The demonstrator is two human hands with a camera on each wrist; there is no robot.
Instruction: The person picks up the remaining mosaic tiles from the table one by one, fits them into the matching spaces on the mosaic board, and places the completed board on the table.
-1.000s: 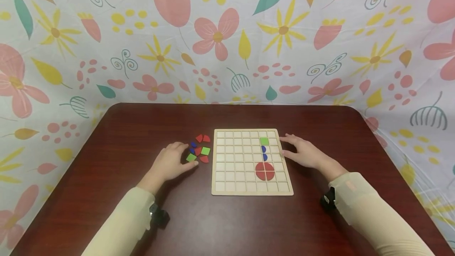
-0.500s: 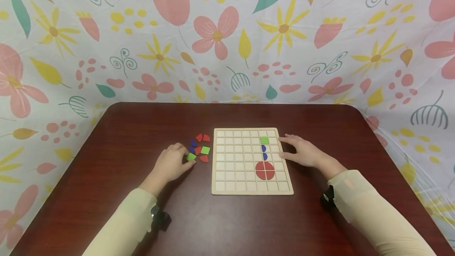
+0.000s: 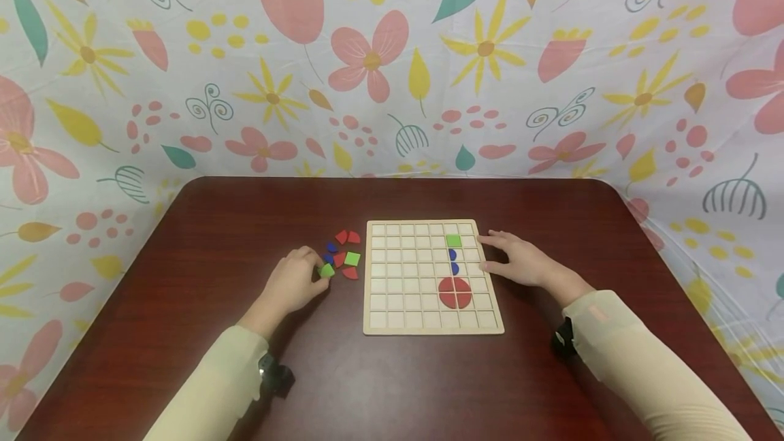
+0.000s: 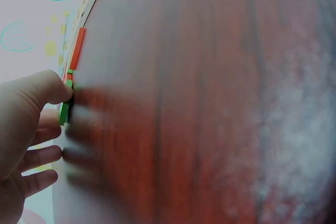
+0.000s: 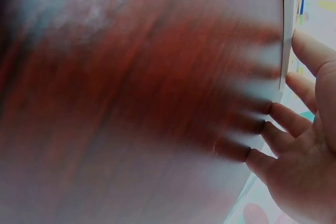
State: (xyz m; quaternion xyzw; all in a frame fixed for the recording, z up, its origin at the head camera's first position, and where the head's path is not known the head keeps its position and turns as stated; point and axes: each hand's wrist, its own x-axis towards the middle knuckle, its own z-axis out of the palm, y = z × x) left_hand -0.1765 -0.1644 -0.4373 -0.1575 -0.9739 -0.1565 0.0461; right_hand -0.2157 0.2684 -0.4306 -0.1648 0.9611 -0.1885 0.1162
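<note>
My left hand (image 3: 292, 280) pinches a green square tile (image 3: 327, 270) between thumb and forefinger; the tile is tilted off the table, its edge showing in the left wrist view. Beside it lie several loose pieces: a second green square tile (image 3: 352, 258), red quarter-circle pieces (image 3: 350, 273) and blue half-circle pieces (image 3: 331, 248). A wooden grid board (image 3: 404, 325) lies to their right, bearing a green square, two blue half circles and four-part red circle (image 3: 455, 292). At the board's right edge, my right hand (image 3: 520, 260) rests with spread fingers, thumb and forefinger touching the rim.
The dark red-brown table (image 3: 392, 386) reaches back to a floral cloth (image 3: 380, 128) hung behind and at both sides. A small black camera is strapped at each wrist.
The green square tile has come up from lying flat to tilted, now pinched by my left hand, which has closed slightly. My right hand stays at the board's edge.
</note>
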